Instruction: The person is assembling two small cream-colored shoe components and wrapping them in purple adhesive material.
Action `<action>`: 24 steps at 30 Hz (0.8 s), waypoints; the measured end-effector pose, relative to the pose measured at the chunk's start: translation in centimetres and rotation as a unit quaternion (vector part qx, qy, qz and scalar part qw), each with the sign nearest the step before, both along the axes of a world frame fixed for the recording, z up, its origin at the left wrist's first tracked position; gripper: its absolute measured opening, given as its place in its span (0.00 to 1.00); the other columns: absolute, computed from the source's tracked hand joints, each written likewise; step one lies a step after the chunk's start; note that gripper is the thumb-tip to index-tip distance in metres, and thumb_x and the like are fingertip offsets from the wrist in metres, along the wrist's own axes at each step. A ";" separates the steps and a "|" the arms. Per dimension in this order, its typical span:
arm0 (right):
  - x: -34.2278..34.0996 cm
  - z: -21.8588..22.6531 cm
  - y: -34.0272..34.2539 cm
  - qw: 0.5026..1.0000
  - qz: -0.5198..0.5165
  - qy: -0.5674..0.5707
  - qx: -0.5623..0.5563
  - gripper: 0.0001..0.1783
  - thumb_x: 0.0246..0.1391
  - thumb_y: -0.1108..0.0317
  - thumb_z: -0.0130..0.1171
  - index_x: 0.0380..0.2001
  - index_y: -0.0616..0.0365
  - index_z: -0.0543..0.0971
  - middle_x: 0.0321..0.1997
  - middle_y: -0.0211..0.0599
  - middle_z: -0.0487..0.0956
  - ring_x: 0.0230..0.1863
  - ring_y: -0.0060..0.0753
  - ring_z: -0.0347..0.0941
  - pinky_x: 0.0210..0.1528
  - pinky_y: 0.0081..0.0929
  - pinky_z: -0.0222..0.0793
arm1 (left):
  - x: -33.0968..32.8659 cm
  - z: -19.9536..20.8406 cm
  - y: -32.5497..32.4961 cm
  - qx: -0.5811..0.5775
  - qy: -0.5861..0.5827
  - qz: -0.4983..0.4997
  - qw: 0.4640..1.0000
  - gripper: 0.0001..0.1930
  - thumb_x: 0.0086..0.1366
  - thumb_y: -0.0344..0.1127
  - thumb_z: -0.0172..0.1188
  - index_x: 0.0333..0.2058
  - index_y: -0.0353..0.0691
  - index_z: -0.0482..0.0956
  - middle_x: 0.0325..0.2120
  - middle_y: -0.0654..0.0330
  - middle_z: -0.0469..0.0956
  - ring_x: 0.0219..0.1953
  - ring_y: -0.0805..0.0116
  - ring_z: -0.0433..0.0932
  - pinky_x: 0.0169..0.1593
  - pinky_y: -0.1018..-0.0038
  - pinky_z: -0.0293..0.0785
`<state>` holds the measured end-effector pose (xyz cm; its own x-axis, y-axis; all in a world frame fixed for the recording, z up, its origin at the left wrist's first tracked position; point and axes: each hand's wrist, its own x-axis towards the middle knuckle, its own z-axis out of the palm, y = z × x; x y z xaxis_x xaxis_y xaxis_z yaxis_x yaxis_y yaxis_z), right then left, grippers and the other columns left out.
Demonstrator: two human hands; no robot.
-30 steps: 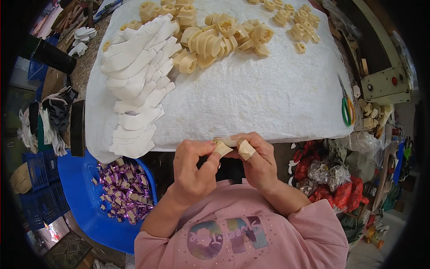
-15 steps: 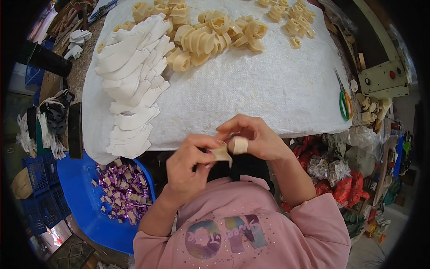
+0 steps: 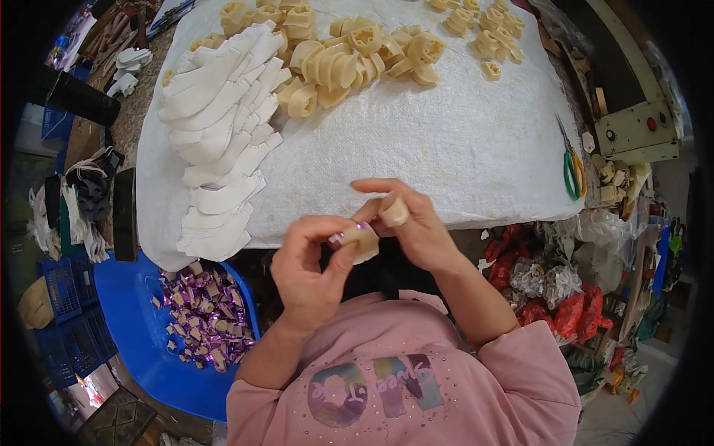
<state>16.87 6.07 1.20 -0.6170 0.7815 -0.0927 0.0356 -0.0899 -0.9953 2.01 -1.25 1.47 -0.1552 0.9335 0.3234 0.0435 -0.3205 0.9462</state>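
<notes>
My left hand (image 3: 309, 264) is closed, pinching a small curved beige piece (image 3: 362, 242) with shiny purple bits at its edge between thumb and fingers, in front of my body. Close beside it on the right is my right hand (image 3: 424, 230), its index finger stretched out and its fingers apart. A beige band (image 3: 394, 211) wraps a digit of that hand. Whether the right fingertips touch the piece is hard to make out. Beyond my hands, overlapping white curved pieces (image 3: 216, 97) and curled beige pieces (image 3: 335, 65) lie on the white woven sheet (image 3: 416, 149).
A blue tub (image 3: 134, 334) at the lower left holds many purple-and-beige pieces (image 3: 208, 316). Scissors (image 3: 571, 171) with green and orange handles lie at the sheet's right edge. More beige curls (image 3: 491, 37) sit at the far right. A machine box (image 3: 639, 130) stands beyond the table's right side.
My left hand has turned the beige piece, and purple now shows at its edge. My right hand has shifted slightly up, its index finger straighter and its banded digit turned upward.
</notes>
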 end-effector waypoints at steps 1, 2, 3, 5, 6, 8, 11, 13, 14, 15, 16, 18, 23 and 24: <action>0.0 0.0 0.1 0.998 -0.025 0.056 -0.002 0.19 0.60 0.65 0.49 0.52 0.60 0.69 0.37 0.32 0.76 0.38 0.22 0.70 0.41 0.21 0.67 | 0.2 0.6 0.1 -0.060 -0.084 0.036 0.994 0.11 0.58 0.28 0.61 0.37 0.32 0.70 0.34 0.55 0.75 0.33 0.72 0.75 0.38 0.79 0.72; 0.0 0.0 0.3 0.993 -0.050 0.111 -0.004 0.19 0.60 0.64 0.49 0.52 0.60 0.69 0.38 0.32 0.75 0.39 0.22 0.70 0.42 0.21 0.66 | 0.2 1.1 0.2 -0.119 -0.167 0.071 0.976 0.13 0.58 0.27 0.62 0.39 0.31 0.69 0.34 0.56 0.75 0.34 0.73 0.75 0.39 0.79 0.72; 0.3 0.4 0.4 0.995 -0.007 0.095 0.025 0.15 0.59 0.66 0.49 0.47 0.59 0.72 0.40 0.33 0.73 0.42 0.27 0.67 0.45 0.25 0.63 | 0.1 1.2 0.3 -0.144 -0.188 0.063 0.969 0.12 0.57 0.28 0.63 0.37 0.31 0.71 0.33 0.56 0.76 0.34 0.75 0.75 0.41 0.79 0.72; 0.0 0.1 0.2 0.993 -0.004 0.084 0.085 0.12 0.57 0.67 0.50 0.42 0.59 0.72 0.40 0.34 0.72 0.43 0.31 0.66 0.46 0.27 0.62 | 0.2 0.9 0.4 -0.147 -0.204 0.049 0.967 0.11 0.57 0.28 0.63 0.36 0.31 0.72 0.33 0.57 0.77 0.34 0.75 0.75 0.41 0.79 0.72; -0.2 0.1 0.2 0.987 -0.002 0.073 0.143 0.09 0.55 0.69 0.50 0.38 0.59 0.72 0.39 0.35 0.71 0.43 0.35 0.64 0.46 0.29 0.61 | 0.2 0.7 0.5 -0.150 -0.219 0.033 0.963 0.10 0.57 0.28 0.63 0.35 0.31 0.72 0.32 0.57 0.77 0.33 0.76 0.75 0.41 0.79 0.71; -0.8 0.8 0.1 0.973 -0.032 0.015 0.227 0.05 0.49 0.73 0.51 0.32 0.59 0.70 0.36 0.37 0.70 0.41 0.41 0.61 0.46 0.32 0.58 | 0.3 0.4 0.4 -0.154 -0.216 0.036 0.963 0.09 0.57 0.29 0.63 0.33 0.31 0.73 0.33 0.57 0.77 0.33 0.76 0.75 0.41 0.80 0.71; -1.5 0.6 -0.2 0.960 -0.075 0.007 0.271 0.06 0.47 0.75 0.52 0.32 0.59 0.71 0.36 0.38 0.70 0.40 0.40 0.61 0.45 0.31 0.58 | 0.5 0.4 0.5 -0.117 -0.222 0.046 0.967 0.08 0.58 0.28 0.62 0.34 0.31 0.73 0.32 0.57 0.77 0.34 0.77 0.74 0.40 0.80 0.71; -1.0 0.9 -0.5 0.977 -0.071 0.029 0.200 0.06 0.48 0.75 0.52 0.32 0.58 0.71 0.36 0.38 0.70 0.41 0.39 0.62 0.45 0.31 0.58 | 0.5 0.5 0.5 -0.127 -0.220 0.033 0.967 0.08 0.58 0.27 0.61 0.34 0.31 0.73 0.32 0.57 0.77 0.35 0.77 0.74 0.41 0.80 0.71; -0.9 0.8 -0.6 0.989 -0.067 0.042 0.122 0.05 0.48 0.74 0.52 0.32 0.58 0.71 0.36 0.38 0.70 0.41 0.39 0.62 0.46 0.31 0.59 | 0.3 0.5 0.4 -0.144 -0.224 0.019 0.964 0.07 0.58 0.26 0.61 0.34 0.31 0.73 0.32 0.57 0.77 0.35 0.77 0.74 0.41 0.80 0.72; -0.8 1.0 -0.4 0.992 -0.042 0.050 0.109 0.05 0.49 0.73 0.53 0.31 0.58 0.71 0.36 0.38 0.70 0.42 0.39 0.63 0.47 0.31 0.59 | 0.1 0.0 0.1 -0.151 -0.191 0.013 0.970 0.07 0.58 0.25 0.60 0.33 0.30 0.73 0.33 0.56 0.77 0.36 0.76 0.74 0.41 0.79 0.72; -0.7 1.3 -0.5 0.991 -0.033 0.060 0.115 0.05 0.49 0.73 0.53 0.31 0.58 0.71 0.36 0.38 0.70 0.42 0.39 0.63 0.47 0.31 0.59 | 0.1 0.1 -0.1 -0.164 -0.185 -0.004 0.969 0.06 0.59 0.25 0.59 0.33 0.30 0.73 0.34 0.56 0.77 0.37 0.75 0.74 0.41 0.79 0.72; -0.6 1.5 -0.7 0.980 -0.042 0.013 0.197 0.04 0.47 0.74 0.52 0.29 0.58 0.71 0.34 0.38 0.70 0.40 0.39 0.63 0.45 0.31 0.58 | 0.0 0.7 -0.5 -0.150 -0.054 0.013 0.987 0.06 0.59 0.26 0.59 0.33 0.31 0.73 0.35 0.56 0.77 0.38 0.73 0.75 0.42 0.78 0.72; -0.9 1.2 -1.4 0.923 -0.111 -0.028 0.367 0.03 0.44 0.76 0.54 0.25 0.57 0.71 0.33 0.38 0.69 0.36 0.36 0.62 0.40 0.32 0.57 | -0.1 1.6 -0.2 -0.020 0.087 0.066 0.994 0.06 0.58 0.31 0.61 0.30 0.35 0.76 0.37 0.54 0.75 0.36 0.66 0.75 0.40 0.75 0.71; -0.8 1.2 -1.4 0.923 -0.110 -0.024 0.369 0.03 0.44 0.76 0.54 0.25 0.57 0.71 0.33 0.38 0.69 0.36 0.36 0.62 0.40 0.32 0.57 | -0.3 1.7 -0.1 -0.003 0.133 0.086 0.987 0.06 0.58 0.32 0.61 0.30 0.36 0.76 0.39 0.54 0.74 0.36 0.66 0.74 0.40 0.75 0.70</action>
